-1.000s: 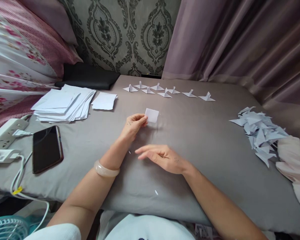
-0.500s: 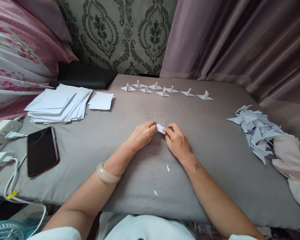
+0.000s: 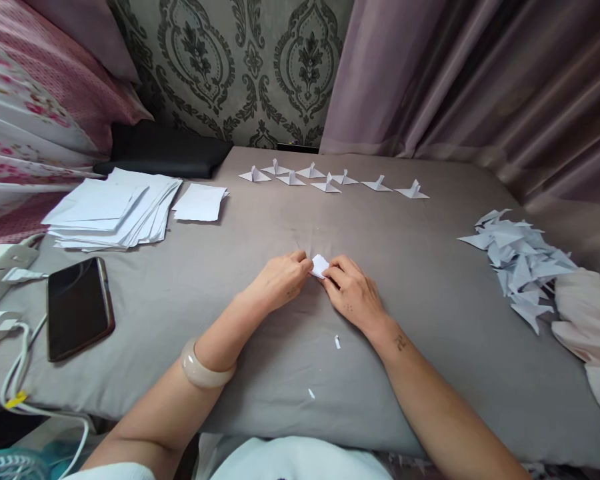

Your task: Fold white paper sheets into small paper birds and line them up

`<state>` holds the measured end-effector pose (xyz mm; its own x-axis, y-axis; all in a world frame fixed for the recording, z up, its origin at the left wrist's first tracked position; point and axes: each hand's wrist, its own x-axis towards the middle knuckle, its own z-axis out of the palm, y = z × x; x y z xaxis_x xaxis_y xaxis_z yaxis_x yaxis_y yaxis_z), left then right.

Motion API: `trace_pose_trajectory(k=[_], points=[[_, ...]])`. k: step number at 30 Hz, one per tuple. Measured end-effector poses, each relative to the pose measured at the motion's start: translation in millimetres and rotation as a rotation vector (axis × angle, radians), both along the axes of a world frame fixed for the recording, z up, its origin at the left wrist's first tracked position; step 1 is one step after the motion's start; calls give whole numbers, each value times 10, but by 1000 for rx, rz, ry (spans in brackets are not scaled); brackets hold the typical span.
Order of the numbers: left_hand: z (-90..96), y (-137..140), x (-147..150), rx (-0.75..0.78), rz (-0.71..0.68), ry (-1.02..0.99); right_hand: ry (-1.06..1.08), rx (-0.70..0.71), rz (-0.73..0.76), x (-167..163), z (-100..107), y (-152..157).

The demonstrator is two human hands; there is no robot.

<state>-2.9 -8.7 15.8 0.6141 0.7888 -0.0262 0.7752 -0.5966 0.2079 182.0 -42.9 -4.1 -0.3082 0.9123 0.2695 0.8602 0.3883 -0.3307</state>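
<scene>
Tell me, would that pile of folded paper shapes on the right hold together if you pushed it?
Probably not. The pile is loose thin paper pieces lying at all angles, so a push would likely scatter them. They look very light and easily crushed. The grey cloth under them is soft, so they may snag rather than glide.

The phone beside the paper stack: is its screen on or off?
Off: the phone lies face up, its screen dark, showing only reflections.
</scene>
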Motion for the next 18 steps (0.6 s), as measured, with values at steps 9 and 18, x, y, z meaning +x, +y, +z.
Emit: trace_pose_trajectory(k=[9, 18], points=[[-21, -69, 53, -108, 180, -195, 145, -131, -114, 93, -13, 66], [-89, -48, 130, -174, 399, -336, 328, -218, -200, 67, -48, 128]])
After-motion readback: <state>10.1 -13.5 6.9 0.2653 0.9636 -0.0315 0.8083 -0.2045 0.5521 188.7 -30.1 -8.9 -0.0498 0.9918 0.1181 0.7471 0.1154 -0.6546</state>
